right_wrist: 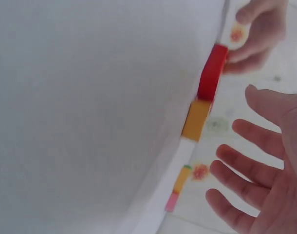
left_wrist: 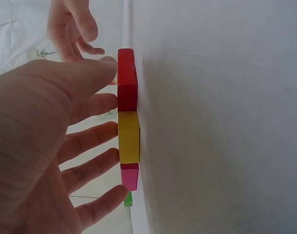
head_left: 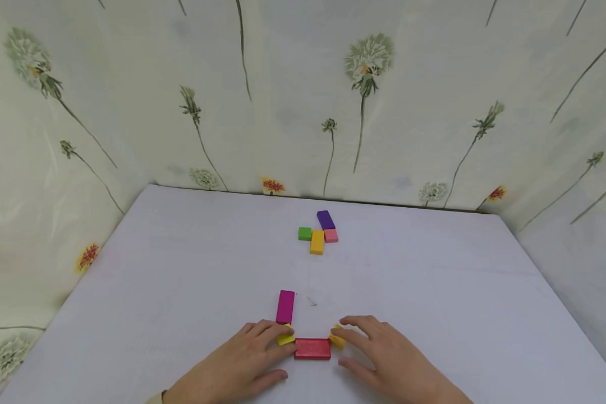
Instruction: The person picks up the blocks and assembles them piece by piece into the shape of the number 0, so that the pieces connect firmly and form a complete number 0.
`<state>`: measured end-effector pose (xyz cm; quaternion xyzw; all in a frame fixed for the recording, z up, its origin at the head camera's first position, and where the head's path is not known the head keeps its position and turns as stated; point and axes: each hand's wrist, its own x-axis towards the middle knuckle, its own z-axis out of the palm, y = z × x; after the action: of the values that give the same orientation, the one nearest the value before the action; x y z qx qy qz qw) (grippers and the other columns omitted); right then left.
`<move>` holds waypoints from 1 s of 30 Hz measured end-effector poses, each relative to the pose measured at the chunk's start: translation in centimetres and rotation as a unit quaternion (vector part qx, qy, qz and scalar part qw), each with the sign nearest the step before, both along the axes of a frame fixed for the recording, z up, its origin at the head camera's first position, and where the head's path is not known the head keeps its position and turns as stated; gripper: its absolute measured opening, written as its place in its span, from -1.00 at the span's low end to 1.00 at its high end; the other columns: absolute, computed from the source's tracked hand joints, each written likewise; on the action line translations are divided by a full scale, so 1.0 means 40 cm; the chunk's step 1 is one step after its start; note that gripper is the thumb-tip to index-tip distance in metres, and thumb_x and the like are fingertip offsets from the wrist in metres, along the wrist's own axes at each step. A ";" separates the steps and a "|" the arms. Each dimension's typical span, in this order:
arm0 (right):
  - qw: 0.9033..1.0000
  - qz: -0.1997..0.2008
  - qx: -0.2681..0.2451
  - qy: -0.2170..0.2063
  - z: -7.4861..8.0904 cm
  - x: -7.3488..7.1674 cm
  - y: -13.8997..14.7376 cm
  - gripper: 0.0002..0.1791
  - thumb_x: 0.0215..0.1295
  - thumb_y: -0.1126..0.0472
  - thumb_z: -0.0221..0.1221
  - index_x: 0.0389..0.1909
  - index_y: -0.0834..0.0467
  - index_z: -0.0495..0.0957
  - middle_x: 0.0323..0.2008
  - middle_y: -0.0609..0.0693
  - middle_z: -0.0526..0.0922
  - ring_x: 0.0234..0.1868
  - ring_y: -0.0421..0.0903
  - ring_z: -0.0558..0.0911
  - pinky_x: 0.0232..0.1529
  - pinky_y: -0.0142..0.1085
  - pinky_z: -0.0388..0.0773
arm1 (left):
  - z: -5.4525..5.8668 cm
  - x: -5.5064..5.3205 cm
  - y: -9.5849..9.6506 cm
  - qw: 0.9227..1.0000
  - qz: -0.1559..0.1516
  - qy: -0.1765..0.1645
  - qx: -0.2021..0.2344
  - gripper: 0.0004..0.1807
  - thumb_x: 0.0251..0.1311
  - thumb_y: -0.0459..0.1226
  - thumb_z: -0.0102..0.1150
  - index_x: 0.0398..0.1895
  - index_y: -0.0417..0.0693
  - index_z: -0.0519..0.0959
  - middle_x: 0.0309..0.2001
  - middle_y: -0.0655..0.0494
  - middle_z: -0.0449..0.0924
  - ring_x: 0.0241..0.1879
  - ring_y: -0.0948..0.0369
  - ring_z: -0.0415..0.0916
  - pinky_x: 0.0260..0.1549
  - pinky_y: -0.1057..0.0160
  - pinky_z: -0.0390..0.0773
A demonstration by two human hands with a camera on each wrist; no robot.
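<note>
A red block lies flat near the front of the table, between a yellow block on its left and an orange block on its right. A magenta block extends backward from the yellow one. My left hand lies over the yellow block and the red block's left end, its fingers loosely spread. In the left wrist view its fingertips reach the row's top edge. Beside the orange block is my right hand, fingers relaxed and apart. The right wrist view shows a gap between these fingers and the orange block.
Farther back sit a purple block, a green block, a yellow-orange block and a pink block, grouped closely. A white cloth covers the table. Flower-patterned curtains hang behind it and along both sides.
</note>
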<state>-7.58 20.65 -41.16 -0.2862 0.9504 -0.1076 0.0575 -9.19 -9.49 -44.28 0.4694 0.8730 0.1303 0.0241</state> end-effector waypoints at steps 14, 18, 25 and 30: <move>0.989 -0.094 -0.092 0.074 -0.005 -0.157 0.056 -0.64 0.25 0.00 0.32 0.05 -0.02 0.65 -0.15 -0.18 0.64 -0.14 -0.16 0.61 -0.18 -0.19 0.60 | 0.002 0.000 -0.005 1.000 -0.002 0.003 0.012 -0.51 0.36 0.05 0.08 0.31 0.19 0.47 0.27 0.18 0.35 0.23 0.16 0.28 0.09 0.07 0.41; 0.986 -0.111 -0.116 0.034 -0.016 -0.205 0.061 -0.65 0.29 0.03 0.29 0.05 0.05 0.65 -0.13 -0.15 0.66 -0.14 -0.12 0.59 -0.19 -0.17 0.55 | 0.002 -0.001 -0.004 1.000 0.000 -0.018 0.002 -0.51 0.37 0.06 0.07 0.32 0.21 0.45 0.29 0.19 0.33 0.23 0.16 0.28 0.10 0.06 0.41; 0.986 -0.099 -0.133 0.000 -0.040 -0.292 0.043 -0.64 0.31 0.08 0.27 0.06 0.14 0.64 -0.11 -0.09 0.66 -0.13 -0.08 0.58 -0.13 -0.15 0.55 | 0.007 -0.006 -0.003 0.999 0.009 -0.041 -0.016 -0.49 0.35 0.10 0.06 0.33 0.25 0.44 0.30 0.19 0.34 0.23 0.16 0.28 0.11 0.02 0.42; 0.986 -0.097 -0.135 -0.015 -0.052 -0.348 0.022 -0.63 0.30 0.10 0.27 0.08 0.18 0.62 -0.12 -0.05 0.66 -0.14 -0.08 0.57 -0.12 -0.16 0.55 | 0.006 -0.006 -0.002 0.998 0.012 -0.054 -0.012 -0.50 0.36 0.10 0.04 0.32 0.27 0.44 0.31 0.22 0.34 0.23 0.17 0.29 0.10 0.01 0.43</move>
<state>-21.48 21.52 -43.22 -0.1961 0.9494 -0.2442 0.0221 -9.43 -9.57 -44.05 0.4511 0.8774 0.1449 0.0752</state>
